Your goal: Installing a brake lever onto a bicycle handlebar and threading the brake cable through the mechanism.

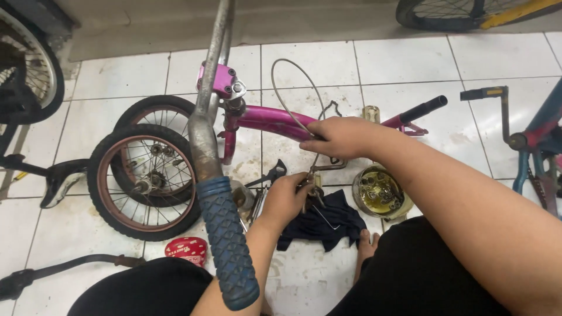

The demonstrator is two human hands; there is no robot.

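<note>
A small pink bicycle frame [266,119] lies on the white tiled floor, its handlebar with a blue grip [227,243] rising toward me. My right hand [339,137] rests on the frame tube and pinches a grey brake cable [293,93] that loops upward. Just below it, my left hand [285,199] is closed around a small metal brake part [315,182] at the cable's lower end, above a dark cloth [328,222].
Two small wheels [143,178] lean at the left. A round tin of small metal parts [380,193] sits to the right of the cloth, pliers [266,175] and a red tin [187,250] to its left. Other bicycles [538,140] stand at the right and far edges.
</note>
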